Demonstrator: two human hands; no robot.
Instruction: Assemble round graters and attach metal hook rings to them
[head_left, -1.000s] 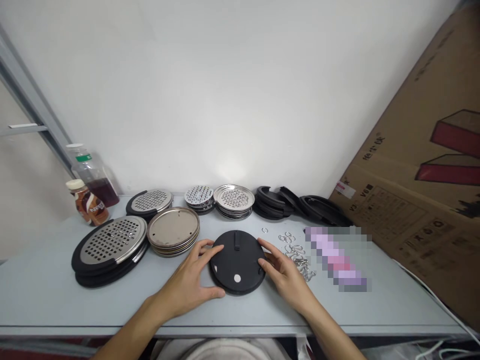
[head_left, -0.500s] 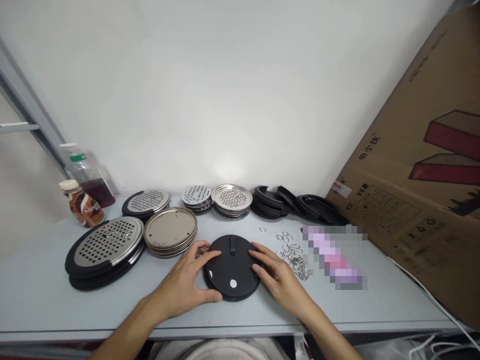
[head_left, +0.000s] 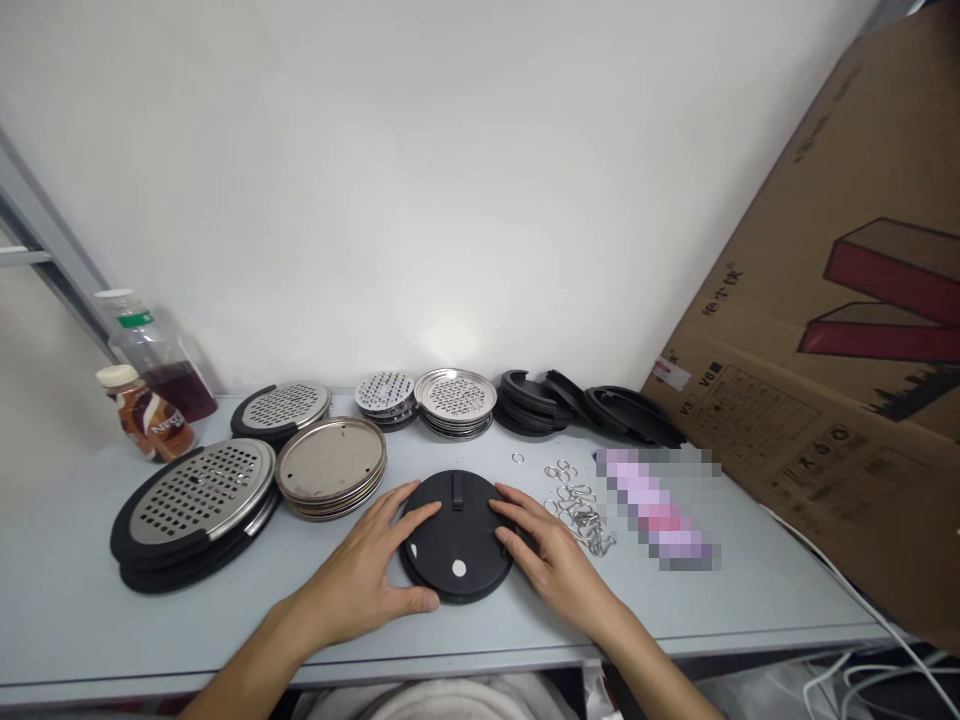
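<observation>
A black round disc (head_left: 469, 545) with a small strap near its far edge and two white spots lies flat on the table in front of me. My left hand (head_left: 379, 560) curves round its left side, thumb at the near rim and fingertips on top. On the opposite side, my right hand (head_left: 547, 550) rests its fingers on the right rim and upper face. Small metal rings and clips (head_left: 581, 515) lie scattered just beyond my right hand. Left of the disc stands a stack of plain metal discs (head_left: 334, 460).
Perforated metal discs with black rims (head_left: 199, 500) are stacked at left, near two bottles (head_left: 154, 415). Along the wall sit perforated plates (head_left: 456, 395) and black ring-shaped parts (head_left: 529, 405). A large cardboard box (head_left: 810, 400) leans at right, beside a blurred purple item (head_left: 652, 505).
The view has shifted slightly, so everything sits a little further left. Both hands keep nearly the same place on the black disc.
</observation>
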